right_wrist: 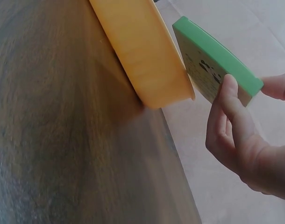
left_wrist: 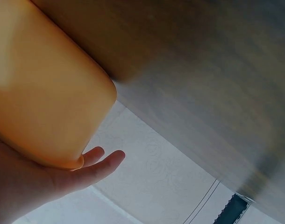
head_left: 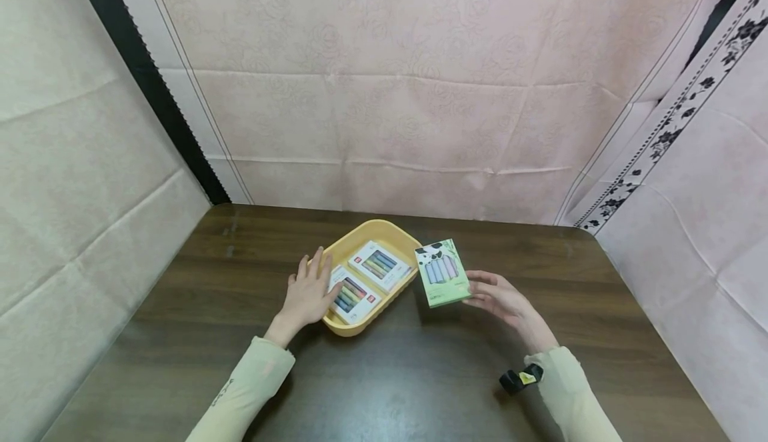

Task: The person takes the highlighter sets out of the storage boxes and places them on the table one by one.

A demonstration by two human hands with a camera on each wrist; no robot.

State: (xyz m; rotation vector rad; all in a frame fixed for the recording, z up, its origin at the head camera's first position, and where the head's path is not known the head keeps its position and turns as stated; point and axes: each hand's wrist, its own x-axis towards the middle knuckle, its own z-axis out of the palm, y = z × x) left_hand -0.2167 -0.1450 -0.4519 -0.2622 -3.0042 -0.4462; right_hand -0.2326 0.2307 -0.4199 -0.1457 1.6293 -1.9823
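Note:
A yellow plastic basket stands on the table with two white boxes inside, a front box and a rear box, both picturing coloured sticks. My left hand rests on the basket's left rim, fingers spread and fairly straight; in the left wrist view its fingertips reach past the rim. To the right of the basket, my right hand pinches a green box by its right end, between thumb and fingers. The box, with cow-like spots and pastel sticks printed on it, is tilted above the tabletop.
The dark wooden table ends at a pale cloth wall behind the basket, with more cloth at both sides. A black band with a yellow label sits on the right wrist.

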